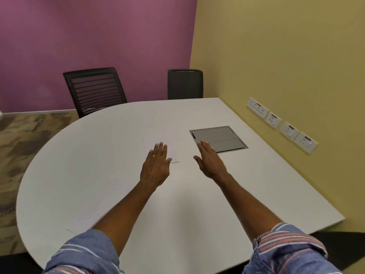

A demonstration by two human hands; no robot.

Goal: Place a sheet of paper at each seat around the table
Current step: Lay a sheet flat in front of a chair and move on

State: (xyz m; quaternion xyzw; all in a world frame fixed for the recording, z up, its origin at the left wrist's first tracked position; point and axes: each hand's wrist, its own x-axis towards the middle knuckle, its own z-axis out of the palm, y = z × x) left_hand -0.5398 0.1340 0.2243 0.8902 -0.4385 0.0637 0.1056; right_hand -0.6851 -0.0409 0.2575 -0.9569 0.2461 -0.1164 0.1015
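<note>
**While both hands reach in flat, the paper waits mid-worktop**

Because it is white on a white worktop (98, 165), the sheet of paper (173, 149) shows only by its faint edges. It lies flat near the middle, just left of the grey cable hatch (217, 135). It is well apart from the slatted chair (94, 89) and the plain-backed chair (185, 84) at the far side. Whether it is one sheet or a thin stack cannot be told.

The left hand (156, 168), a ring (153, 155) on one finger, lies over the paper's near edge with fingers straight, its grip apart and holding nothing. Whether the fingertips press the sheet I cannot tell. The right hand (211, 162) is just beside the paper, at the hatch's near corner, fingers straight too, grip apart and empty.

Paper like this should be very light, thin and limp, and lying flush on a smooth top it offers nothing to get under. I judge the easy way is to slide it with flat fingers or tease up a corner, then pinch lightly along one edge. A hard pinch would crease it, and a quick swing could make it flutter. Once set down, it may skate on the surface.

The wall sockets (273, 119) carry small dark labels, too small to read. No brand or writing shows on the paper, hatch or chairs.
</note>
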